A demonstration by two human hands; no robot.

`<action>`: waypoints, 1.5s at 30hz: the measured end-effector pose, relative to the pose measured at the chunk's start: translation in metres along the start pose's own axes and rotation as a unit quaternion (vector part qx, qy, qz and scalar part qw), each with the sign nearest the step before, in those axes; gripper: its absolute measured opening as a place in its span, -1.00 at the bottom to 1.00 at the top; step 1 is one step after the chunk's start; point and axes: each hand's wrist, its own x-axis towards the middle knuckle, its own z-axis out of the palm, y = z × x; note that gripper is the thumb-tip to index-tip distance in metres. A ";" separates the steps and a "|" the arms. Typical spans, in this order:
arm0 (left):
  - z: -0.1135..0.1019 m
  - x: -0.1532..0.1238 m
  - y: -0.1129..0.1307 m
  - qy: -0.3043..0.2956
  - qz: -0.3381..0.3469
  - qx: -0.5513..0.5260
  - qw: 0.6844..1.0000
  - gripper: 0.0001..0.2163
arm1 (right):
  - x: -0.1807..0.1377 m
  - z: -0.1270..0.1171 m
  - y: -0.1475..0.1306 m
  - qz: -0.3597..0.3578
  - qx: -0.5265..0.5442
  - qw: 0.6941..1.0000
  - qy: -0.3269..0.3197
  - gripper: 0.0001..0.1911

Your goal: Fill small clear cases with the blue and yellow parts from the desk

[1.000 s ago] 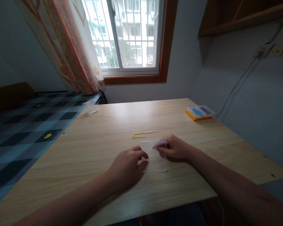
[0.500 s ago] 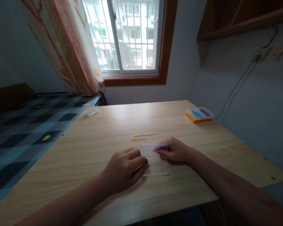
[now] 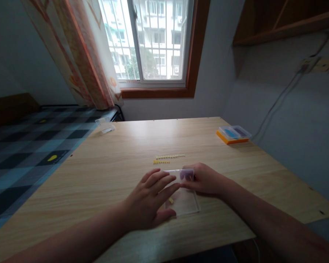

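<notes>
A clear plastic box (image 3: 188, 201) is on the table in front of me. My right hand (image 3: 204, 179) grips it at its far right corner, thumb and fingers on its edge. Something purple (image 3: 186, 174) shows at that corner; I cannot tell whether it lies inside or is a part. My left hand (image 3: 155, 199) hovers over the box's left side with fingers spread, holding nothing. Under it a small pale yellow piece (image 3: 171, 200) shows in the box. Beyond are a row of small cream pieces (image 3: 170, 157) and a shorter row of small yellow pieces (image 3: 161, 162).
At the table's far left corner stands an open clear plastic case (image 3: 105, 126). At the far right a clear-lidded box with blue and dark contents (image 3: 234, 132) rests on an orange box (image 3: 232, 141). A bed (image 3: 44, 146) adjoins the table (image 3: 120, 146) on the left.
My left hand has spread its fingers, which were curled at the box's left edge, uncovering the pale yellow piece. The box's near edge sits slightly closer to me.
</notes>
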 end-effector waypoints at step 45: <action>-0.004 0.011 -0.009 -0.186 -0.120 -0.192 0.956 -0.20 | -0.019 0.008 -0.043 -0.183 -0.234 0.948 -0.117 -0.82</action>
